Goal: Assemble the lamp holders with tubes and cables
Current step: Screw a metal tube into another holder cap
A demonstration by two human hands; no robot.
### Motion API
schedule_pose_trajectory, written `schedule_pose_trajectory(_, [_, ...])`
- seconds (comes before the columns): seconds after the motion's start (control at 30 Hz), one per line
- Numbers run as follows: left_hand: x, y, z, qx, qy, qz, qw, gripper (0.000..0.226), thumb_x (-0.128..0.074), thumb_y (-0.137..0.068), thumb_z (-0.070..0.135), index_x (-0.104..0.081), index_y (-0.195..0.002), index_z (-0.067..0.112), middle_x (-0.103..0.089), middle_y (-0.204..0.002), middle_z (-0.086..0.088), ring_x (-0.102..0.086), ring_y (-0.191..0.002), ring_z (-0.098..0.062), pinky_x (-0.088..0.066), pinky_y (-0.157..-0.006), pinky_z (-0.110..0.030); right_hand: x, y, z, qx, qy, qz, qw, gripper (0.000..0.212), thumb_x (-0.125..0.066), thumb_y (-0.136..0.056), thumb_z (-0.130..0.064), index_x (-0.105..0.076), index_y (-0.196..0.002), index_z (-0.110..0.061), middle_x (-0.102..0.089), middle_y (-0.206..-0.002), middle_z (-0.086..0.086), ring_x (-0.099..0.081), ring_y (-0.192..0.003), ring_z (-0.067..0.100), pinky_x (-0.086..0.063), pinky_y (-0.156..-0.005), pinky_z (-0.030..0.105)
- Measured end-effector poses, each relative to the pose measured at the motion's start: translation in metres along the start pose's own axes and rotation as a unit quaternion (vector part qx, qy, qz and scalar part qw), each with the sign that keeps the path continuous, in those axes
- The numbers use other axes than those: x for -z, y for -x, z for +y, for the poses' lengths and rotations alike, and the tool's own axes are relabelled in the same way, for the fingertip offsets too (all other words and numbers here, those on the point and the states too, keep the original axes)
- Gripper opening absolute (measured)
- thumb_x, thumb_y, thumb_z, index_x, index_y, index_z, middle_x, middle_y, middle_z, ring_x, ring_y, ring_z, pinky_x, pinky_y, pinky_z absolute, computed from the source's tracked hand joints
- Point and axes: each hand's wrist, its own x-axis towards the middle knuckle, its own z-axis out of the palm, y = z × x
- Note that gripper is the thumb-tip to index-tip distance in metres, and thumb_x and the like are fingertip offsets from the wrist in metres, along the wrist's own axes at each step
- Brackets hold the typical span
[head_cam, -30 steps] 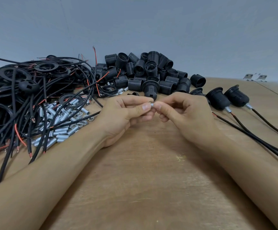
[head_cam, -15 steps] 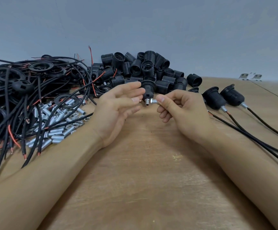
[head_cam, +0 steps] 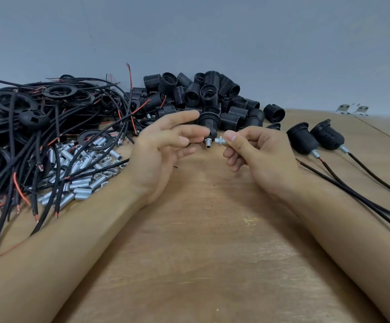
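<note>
Wooden desk (head_cam: 201, 264), worn and pale-streaked, set against a plain grey-blue wall (head_cam: 236, 38). Heaped at far left, a tangle of black cables (head_cam: 14, 141) with red cores; behind the hands, a pile of black lamp holders (head_cam: 212, 94); at right, two finished holders (head_cam: 315, 138) lying with cables attached. Strewn by the cables, silver tubes and nuts (head_cam: 82, 173).

Left hand (head_cam: 163, 155): a second ago pinched together with the right on one small part, now drawn apart and spread, fingers relaxed near a black holder (head_cam: 209, 121) with a short tube at its base; cannot tell whether gripped or merely touched. Right hand (head_cam: 259, 157): fingers clenched around a small threaded tube with a nut (head_cam: 220, 141), held just beside that base.

Probably nut threaded on, tube ready for fitting to a holder.
</note>
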Motion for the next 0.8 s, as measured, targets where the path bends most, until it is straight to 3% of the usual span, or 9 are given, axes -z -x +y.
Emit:
schedule_pose_trajectory(0.07, [-0.0015,0.0013,-0.0013,0.026,-0.030,-0.040,0.998,0.067,-0.050,-0.066,0.008,-0.056,-0.133,0.010,-0.072,-0.118,-0.008,-0.062,-0.120,-0.019,-0.047,-0.098,-0.036,0.0001,-0.0003,-0.0001,-0.001,0.001,-0.004,1.000,0.020,-0.065,-0.095,-0.021,-0.070,-0.079,-0.010,-0.069,-0.065,0.005,-0.063,-0.056,0.015,-0.051,-0.053,0.025])
schedule_pose_trajectory(0.13, [-0.0034,0.0030,-0.0023,0.040,-0.047,-0.080,0.995,0.069,-0.050,-0.068,0.009,-0.052,-0.137,0.010,-0.070,-0.123,-0.008,-0.058,-0.125,-0.020,-0.044,-0.102,-0.039,0.0009,-0.0006,-0.0001,0.001,0.004,-0.002,1.000,0.020,-0.065,-0.096,-0.021,-0.071,-0.080,-0.010,-0.068,-0.065,0.004,-0.063,-0.056,0.015,-0.051,-0.052,0.025])
schedule_pose_trajectory(0.4, [-0.0006,0.0024,-0.0020,0.041,-0.034,-0.093,0.994,0.063,-0.050,-0.071,0.010,-0.055,-0.133,0.010,-0.069,-0.124,-0.007,-0.061,-0.123,-0.022,-0.045,-0.097,-0.038,0.0010,-0.0002,-0.0005,0.003,0.013,-0.001,1.000,0.019,-0.065,-0.095,-0.023,-0.071,-0.080,-0.013,-0.069,-0.065,0.004,-0.063,-0.056,0.015,-0.053,-0.053,0.026])
schedule_pose_trajectory(0.53, [0.0036,0.0002,-0.0006,0.000,-0.001,-0.041,0.999,0.051,-0.049,-0.072,0.011,-0.063,-0.122,0.010,-0.074,-0.109,-0.009,-0.065,-0.111,-0.022,-0.048,-0.090,-0.035,0.0002,-0.0007,-0.0009,-0.006,0.022,0.006,1.000,0.023,-0.065,-0.095,-0.024,-0.070,-0.078,-0.008,-0.068,-0.062,0.003,-0.062,-0.052,0.014,-0.052,-0.050,0.025])
schedule_pose_trajectory(0.6, [0.0045,-0.0014,-0.0005,0.005,-0.021,-0.027,0.999,0.054,-0.051,-0.071,0.011,-0.062,-0.124,0.011,-0.073,-0.114,-0.009,-0.066,-0.113,-0.023,-0.050,-0.092,-0.036,-0.0004,-0.0009,-0.0002,-0.008,0.025,0.009,1.000,0.025,-0.064,-0.096,-0.024,-0.069,-0.078,-0.006,-0.067,-0.061,0.002,-0.062,-0.051,0.014,-0.051,-0.049,0.024])
schedule_pose_trajectory(0.7, [0.0011,0.0004,-0.0028,0.023,-0.056,-0.071,0.996,0.060,-0.051,-0.071,0.010,-0.057,-0.131,0.009,-0.072,-0.119,-0.009,-0.064,-0.118,-0.023,-0.047,-0.100,-0.041,0.0001,-0.0009,0.0013,-0.010,0.039,0.012,0.999,0.026,-0.062,-0.097,-0.025,-0.068,-0.080,-0.006,-0.067,-0.060,0.001,-0.061,-0.050,0.013,-0.050,-0.048,0.024])
schedule_pose_trajectory(0.8, [0.0001,0.0037,-0.0013,0.003,-0.055,-0.088,0.995,0.055,-0.050,-0.074,0.010,-0.058,-0.129,0.008,-0.074,-0.113,-0.009,-0.065,-0.116,-0.024,-0.046,-0.097,-0.040,0.0016,-0.0012,0.0026,-0.021,0.060,0.017,0.998,0.027,-0.062,-0.097,-0.028,-0.067,-0.079,-0.008,-0.066,-0.059,0.000,-0.060,-0.049,0.013,-0.050,-0.047,0.025])
